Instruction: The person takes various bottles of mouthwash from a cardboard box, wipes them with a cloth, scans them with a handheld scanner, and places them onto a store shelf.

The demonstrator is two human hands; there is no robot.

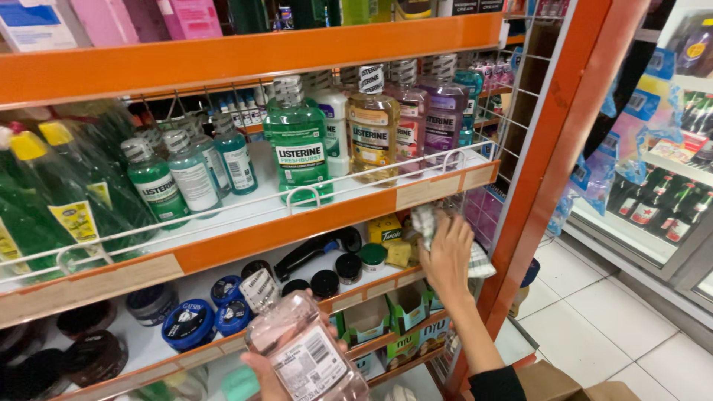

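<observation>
I'm gripping a pale pink bottle (304, 355) in my left hand (269, 375), tilted, below the orange shelf (260, 234). My right hand (447, 256) is clutching a checked cloth (429, 223), pressing just under that shelf's right end, beside yellow boxes (391, 241).

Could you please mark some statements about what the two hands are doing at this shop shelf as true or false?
1. The left hand holds a bottle of pink mouthwash. True.
2. The right hand presses a checked cloth against the orange shelf edge. True.
3. The pink bottle stands upright on the shelf. False: it is tilted in the left hand, off the shelf.
4. The large green mouthwash bottle is in the right hand. False: it stands on the shelf behind the wire rail.
5. Round dark tins sit on the lower shelf. True.
</observation>
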